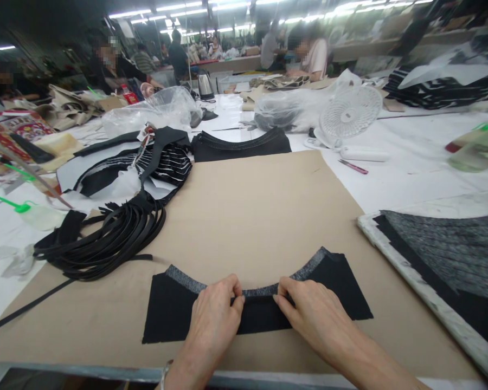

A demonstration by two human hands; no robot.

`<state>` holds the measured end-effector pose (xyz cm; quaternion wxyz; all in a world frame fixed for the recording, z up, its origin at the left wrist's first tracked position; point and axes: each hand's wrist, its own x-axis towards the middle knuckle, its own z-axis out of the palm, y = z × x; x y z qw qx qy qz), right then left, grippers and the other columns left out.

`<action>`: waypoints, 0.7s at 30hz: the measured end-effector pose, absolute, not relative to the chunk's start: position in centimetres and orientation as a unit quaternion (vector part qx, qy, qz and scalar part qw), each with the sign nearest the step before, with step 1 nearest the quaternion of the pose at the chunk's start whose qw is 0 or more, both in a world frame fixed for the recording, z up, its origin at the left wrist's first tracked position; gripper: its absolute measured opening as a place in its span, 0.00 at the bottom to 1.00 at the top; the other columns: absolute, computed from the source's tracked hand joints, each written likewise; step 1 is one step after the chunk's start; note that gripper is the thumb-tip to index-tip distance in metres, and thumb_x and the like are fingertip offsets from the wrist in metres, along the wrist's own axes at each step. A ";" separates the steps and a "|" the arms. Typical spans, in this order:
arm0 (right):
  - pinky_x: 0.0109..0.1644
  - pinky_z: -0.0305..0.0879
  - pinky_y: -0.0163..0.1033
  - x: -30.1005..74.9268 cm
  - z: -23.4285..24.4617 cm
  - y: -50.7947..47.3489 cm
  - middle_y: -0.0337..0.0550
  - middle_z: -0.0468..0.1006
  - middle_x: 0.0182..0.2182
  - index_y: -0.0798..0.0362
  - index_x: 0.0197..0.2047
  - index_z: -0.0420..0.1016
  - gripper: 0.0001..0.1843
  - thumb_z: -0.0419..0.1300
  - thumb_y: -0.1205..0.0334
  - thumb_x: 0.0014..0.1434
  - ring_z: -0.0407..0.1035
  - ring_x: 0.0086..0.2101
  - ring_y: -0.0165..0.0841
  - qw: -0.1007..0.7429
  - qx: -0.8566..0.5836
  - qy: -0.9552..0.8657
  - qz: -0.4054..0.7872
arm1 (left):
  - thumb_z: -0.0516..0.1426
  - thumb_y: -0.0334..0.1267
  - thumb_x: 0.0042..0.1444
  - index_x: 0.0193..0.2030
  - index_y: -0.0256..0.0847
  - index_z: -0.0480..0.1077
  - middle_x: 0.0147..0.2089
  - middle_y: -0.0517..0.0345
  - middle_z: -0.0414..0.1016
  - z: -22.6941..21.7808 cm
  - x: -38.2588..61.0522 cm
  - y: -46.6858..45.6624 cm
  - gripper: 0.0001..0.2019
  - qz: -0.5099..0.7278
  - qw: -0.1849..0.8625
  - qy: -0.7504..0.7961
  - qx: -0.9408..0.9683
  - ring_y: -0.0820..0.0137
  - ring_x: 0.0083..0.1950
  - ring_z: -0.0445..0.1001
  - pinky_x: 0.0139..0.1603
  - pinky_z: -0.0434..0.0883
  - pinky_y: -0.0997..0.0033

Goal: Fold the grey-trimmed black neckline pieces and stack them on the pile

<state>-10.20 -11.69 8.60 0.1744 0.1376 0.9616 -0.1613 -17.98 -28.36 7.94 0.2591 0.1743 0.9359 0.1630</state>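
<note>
A black fabric panel (264,315) with a curved upper edge lies on a tan sheet (264,211) in front of me. Along that curve runs a grey speckled strip (309,267). My left hand (217,311) pinches the edge left of the curve's middle, thumb against fingers. On the other side, my right hand (309,309) pinches the same edge a short way off. Between the two hands the strip looks narrow and folded along the edge. The fingertips partly hide the fabric they grip.
To the left lie a bundle of black strips (106,244) and a green-tipped bottle (40,214). At right, a board (415,309) holds grey and black pieces. Farther back are stacked black panels (242,145), a white fan (350,114), a small pink-handled tool (353,167) and several people.
</note>
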 end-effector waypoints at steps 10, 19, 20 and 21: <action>0.27 0.44 0.38 -10.3 8.6 -11.4 0.43 0.79 0.26 0.50 0.31 0.74 0.11 0.53 0.65 0.62 0.75 0.30 0.39 0.180 0.140 0.962 -0.153 | 0.55 0.35 0.55 0.32 0.47 0.69 0.32 0.63 0.76 7.8 -18.1 -28.0 0.03 0.161 0.263 0.935 0.176 0.68 0.38 0.74 0.34 0.57 0.72; 0.27 0.44 0.38 -10.5 8.2 -11.4 0.44 0.80 0.28 0.50 0.32 0.73 0.10 0.53 0.64 0.63 0.76 0.32 0.41 0.182 0.135 0.963 -0.149 | 0.56 0.35 0.54 0.31 0.46 0.69 0.31 0.64 0.76 7.1 -18.1 -27.8 0.03 0.161 0.257 0.938 0.169 0.68 0.38 0.74 0.33 0.55 0.72; 0.27 0.44 0.38 -10.5 8.2 -11.4 0.44 0.80 0.28 0.51 0.32 0.73 0.10 0.53 0.64 0.63 0.76 0.32 0.41 0.183 0.133 0.963 -0.146 | 0.56 0.34 0.55 0.31 0.46 0.69 0.31 0.64 0.75 7.0 -18.1 -27.8 0.03 0.163 0.258 0.937 0.168 0.68 0.37 0.73 0.33 0.55 0.72; 0.27 0.45 0.38 -10.5 8.1 -11.5 0.44 0.80 0.28 0.51 0.32 0.74 0.11 0.52 0.64 0.63 0.76 0.32 0.41 0.184 0.132 0.964 -0.142 | 0.56 0.34 0.55 0.31 0.46 0.69 0.30 0.64 0.75 7.0 -18.1 -27.8 0.03 0.165 0.258 0.937 0.166 0.68 0.37 0.73 0.33 0.55 0.72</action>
